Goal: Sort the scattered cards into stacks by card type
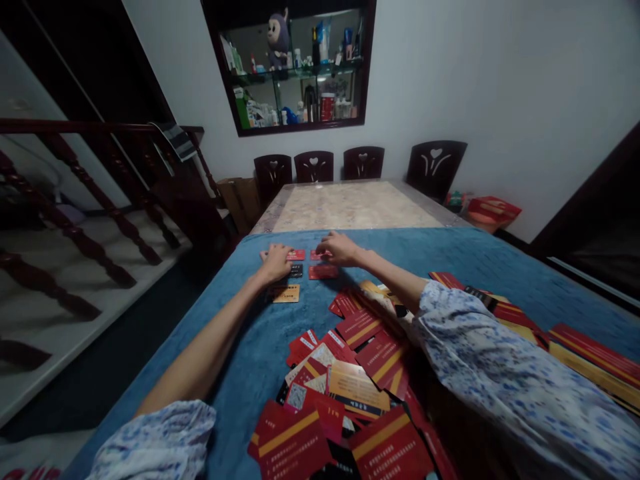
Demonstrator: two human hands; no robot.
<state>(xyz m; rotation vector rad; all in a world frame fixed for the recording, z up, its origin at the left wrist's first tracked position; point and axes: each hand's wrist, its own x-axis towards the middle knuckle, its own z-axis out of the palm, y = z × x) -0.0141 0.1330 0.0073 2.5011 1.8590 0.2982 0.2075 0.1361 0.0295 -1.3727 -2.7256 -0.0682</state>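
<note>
Take a clock centred between the hands, with 12 pointing away from the person. At 9 o'clock the left hand [277,262] lies low, fingers bent over a red card [299,255]; at 3 the right hand [341,249] arches over another red card [313,255]. Whether either grips its card or merely rests there, I cannot tell. Nearby sit a black card [297,271] at 8, a third red card [324,272] at 4 and a yellow card [286,294] at 7. A heap of cards [360,387] spreads at 5, and more cards [590,353] lie between 3 and 4. The loose right sleeve [480,353] could drag cards off the heap if that arm swings low, and rucked cloth might skew the laid-out ones. Blue cloth [450,247] covers the near part; a pale patterned cover [350,203] shows at 12. Beyond are dark chairs [375,165] and a wall cabinet [300,128]; a railing [70,127] stands past 9, a red bag [495,210] past 2.
</note>
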